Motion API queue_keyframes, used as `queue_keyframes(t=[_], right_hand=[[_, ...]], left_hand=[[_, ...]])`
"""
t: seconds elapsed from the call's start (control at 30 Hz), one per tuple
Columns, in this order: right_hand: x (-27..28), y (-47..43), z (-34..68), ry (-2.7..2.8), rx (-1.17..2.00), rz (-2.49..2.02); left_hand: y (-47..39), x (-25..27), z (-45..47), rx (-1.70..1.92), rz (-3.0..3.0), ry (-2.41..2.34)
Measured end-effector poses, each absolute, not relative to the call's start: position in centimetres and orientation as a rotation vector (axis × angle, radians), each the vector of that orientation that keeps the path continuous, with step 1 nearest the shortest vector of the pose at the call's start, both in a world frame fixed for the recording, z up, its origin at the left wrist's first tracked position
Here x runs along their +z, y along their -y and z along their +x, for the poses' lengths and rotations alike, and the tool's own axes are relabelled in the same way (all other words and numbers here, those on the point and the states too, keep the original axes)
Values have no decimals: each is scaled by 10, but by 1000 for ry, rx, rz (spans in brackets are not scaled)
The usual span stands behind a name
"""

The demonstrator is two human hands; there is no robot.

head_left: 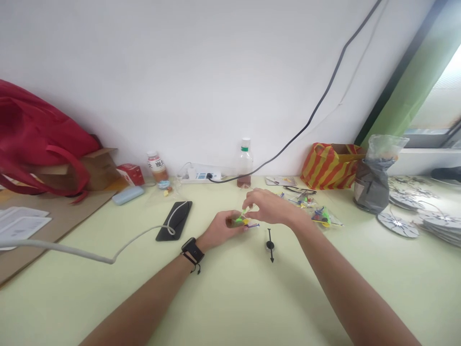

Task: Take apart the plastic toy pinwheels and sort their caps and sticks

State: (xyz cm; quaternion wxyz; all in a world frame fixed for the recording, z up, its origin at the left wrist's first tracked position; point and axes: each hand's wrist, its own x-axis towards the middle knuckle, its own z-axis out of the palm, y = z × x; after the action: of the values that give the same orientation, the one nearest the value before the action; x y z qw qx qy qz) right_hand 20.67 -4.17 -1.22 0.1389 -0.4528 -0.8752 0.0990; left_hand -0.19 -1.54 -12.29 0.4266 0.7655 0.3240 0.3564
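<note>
Watching remotely, I saw the left hand (220,229) clasped around colourful parts (245,222), the right hand (271,206) just to its right, pinching at them, in what seemed a two-handed picking step calling for a steady left hold.

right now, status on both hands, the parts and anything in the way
Left hand holding colourful parts. Right hand fingertips at them, grip unclear. Black pointer on table nearby, seemingly not blocking.

The small parts (246,222) are green, yellow and purple; the pointer (270,245) is black, the table (223,298) pale green, the bag (320,166) striped red and yellow.
</note>
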Motion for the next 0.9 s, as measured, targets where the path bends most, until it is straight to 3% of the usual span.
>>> queue_keyframes(t=[0.4, 0.67, 0.9], right_hand=[[12, 47, 228, 2111, 202, -1139], [-12, 34, 240, 2792, 1206, -1391], [-48, 14, 224, 2842, 1456, -1530]], left_hand=[[8, -127, -5, 958, 1833, -855], [4, -126, -7, 1005, 1667, -950], [6, -126, -6, 1032, 1842, -969]])
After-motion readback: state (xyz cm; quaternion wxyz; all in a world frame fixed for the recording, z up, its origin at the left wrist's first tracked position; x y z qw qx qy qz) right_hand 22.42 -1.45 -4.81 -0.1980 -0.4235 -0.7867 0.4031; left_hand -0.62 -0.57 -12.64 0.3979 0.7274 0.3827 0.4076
